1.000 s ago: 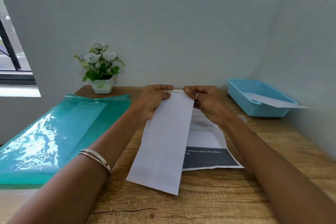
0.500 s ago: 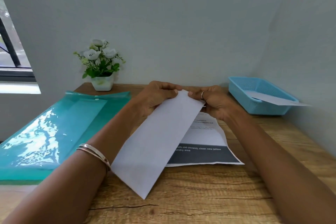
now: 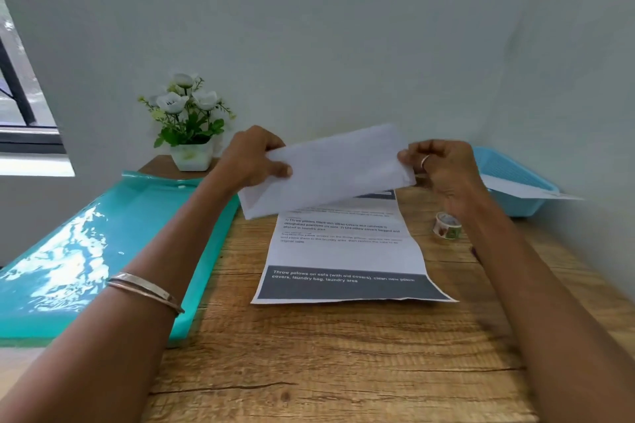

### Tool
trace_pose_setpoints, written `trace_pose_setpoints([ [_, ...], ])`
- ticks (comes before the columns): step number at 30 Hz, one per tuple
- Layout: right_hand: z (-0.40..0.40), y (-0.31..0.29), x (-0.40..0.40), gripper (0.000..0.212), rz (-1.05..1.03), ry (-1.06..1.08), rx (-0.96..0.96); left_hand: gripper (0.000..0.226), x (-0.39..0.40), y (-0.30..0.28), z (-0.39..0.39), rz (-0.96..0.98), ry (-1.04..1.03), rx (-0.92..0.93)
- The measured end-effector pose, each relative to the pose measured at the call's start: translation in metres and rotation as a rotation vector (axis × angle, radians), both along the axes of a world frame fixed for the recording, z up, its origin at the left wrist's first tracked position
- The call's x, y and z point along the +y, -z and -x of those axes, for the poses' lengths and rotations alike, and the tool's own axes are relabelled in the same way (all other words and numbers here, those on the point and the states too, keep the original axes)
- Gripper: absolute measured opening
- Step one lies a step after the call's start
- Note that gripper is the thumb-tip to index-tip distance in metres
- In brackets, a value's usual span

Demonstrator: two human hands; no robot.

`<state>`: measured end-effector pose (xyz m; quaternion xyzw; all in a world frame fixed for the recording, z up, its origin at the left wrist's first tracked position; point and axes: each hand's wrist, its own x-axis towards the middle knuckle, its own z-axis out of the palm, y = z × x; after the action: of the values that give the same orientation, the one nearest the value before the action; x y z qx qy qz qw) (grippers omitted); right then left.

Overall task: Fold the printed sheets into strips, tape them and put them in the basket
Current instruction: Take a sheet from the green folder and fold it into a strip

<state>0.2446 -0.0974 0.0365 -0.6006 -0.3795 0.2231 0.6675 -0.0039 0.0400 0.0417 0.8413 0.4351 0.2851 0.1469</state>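
Desk woodgrain (corner, grey walls) | left hand, right hand pinch folded sheet aloft

A printed sheet lies flat mid-counter. A folded sheet is held above its far end. A folder lies at left, with a flower pot behind it. A tape roll sits right of the sheet, and a basket at far right holds a strip.
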Motion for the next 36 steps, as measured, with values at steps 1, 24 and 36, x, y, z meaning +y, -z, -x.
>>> trace_pose_setpoints([
  [1,0.002,-0.003,-0.001,0.013,-0.089,0.066,-0.041,0.046,0.0,0.001,-0.002,-0.126,-0.072,0.01],
  [24,0.041,0.003,0.013,0.027,-0.182,0.538,-0.777,0.011,-0.018,-0.015,0.0,0.728,0.093,-1.057],
  [36,-0.007,0.024,0.01,0.015,0.277,0.034,-0.181,0.023,0.013,0.011,0.034,1.068,-0.112,-0.709],
])
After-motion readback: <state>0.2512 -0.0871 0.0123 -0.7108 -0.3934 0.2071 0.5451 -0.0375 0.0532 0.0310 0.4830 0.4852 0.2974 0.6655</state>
